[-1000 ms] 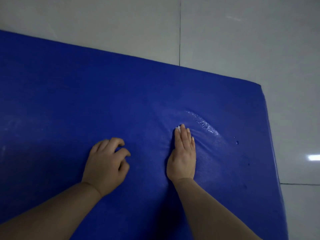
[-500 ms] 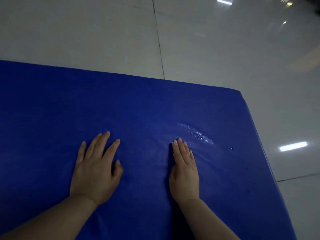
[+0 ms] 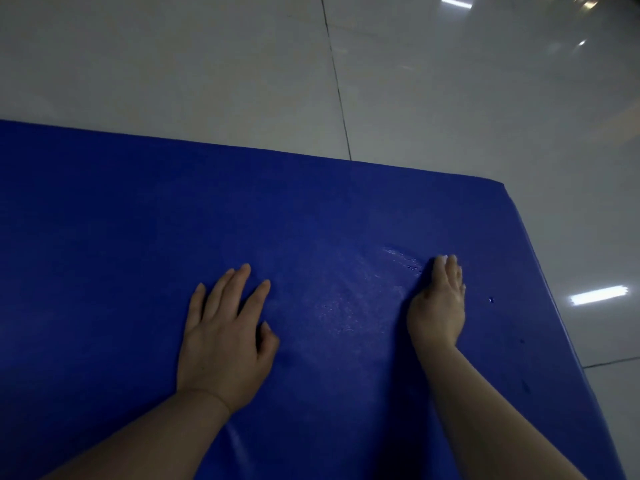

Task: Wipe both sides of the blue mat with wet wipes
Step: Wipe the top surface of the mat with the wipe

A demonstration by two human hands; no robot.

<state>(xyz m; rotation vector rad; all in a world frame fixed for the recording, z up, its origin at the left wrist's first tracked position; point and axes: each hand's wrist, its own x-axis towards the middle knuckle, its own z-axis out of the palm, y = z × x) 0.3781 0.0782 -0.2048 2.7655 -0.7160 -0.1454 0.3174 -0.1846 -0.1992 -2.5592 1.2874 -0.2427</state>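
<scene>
The blue mat (image 3: 104, 237) lies flat on the floor and fills most of the view; its far right corner is visible. My left hand (image 3: 221, 334) rests flat on it with the fingers spread. My right hand (image 3: 438, 306) presses down flat near the mat's right side, fingers straight and together. A sliver of white, which looks like the wet wipe (image 3: 443, 259), shows at its fingertips; the rest is hidden under the palm. A wet sheen (image 3: 346, 299) covers the mat between the hands, and a wet streak (image 3: 401, 256) lies just left of the right fingertips.
Glossy pale floor tiles (image 3: 415, 98) surround the mat at the back and right, with a dark grout line (image 3: 337, 91) running away from me. Ceiling lights reflect in the tiles (image 3: 597, 294). A small droplet (image 3: 490, 300) sits on the mat right of my right hand.
My right hand has slid to the right across the mat, leaving a wet sheen behind it. My left hand went from curled fingers to lying flat and spread.
</scene>
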